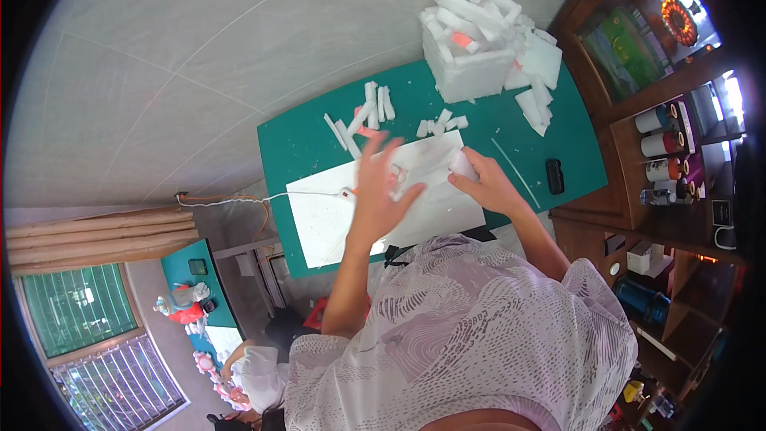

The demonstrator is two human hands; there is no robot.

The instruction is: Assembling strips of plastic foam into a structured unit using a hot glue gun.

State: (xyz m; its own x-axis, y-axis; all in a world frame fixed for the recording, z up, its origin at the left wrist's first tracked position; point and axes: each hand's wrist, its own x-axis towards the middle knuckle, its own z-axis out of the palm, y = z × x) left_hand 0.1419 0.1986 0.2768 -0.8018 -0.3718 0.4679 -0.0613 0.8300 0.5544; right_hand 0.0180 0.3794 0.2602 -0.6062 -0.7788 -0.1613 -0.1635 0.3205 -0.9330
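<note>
My right hand [485, 185] is closed round a small white foam block [461, 164] above the right part of a white board [319, 227]. My left hand [381, 195] hovers over the middle of that board, fingers spread and slightly smeared by motion, with nothing visible in its grip. Beside the left hand's thumb lie small pinkish-white bits [396, 178], too blurred to name. Past its fingertips is a loose group of white foam strips [371, 105], some with pink on them. Several short foam pieces [440, 124] lie just beyond the board.
A tall pile of white foam frames and slabs [471, 56] stands at the table's far right. On the green table [586, 132] are a thin white rod [515, 171] and a black case-like object [554, 176]. A white cable [303, 192] crosses from the left. Wooden shelves [638, 168] border the right.
</note>
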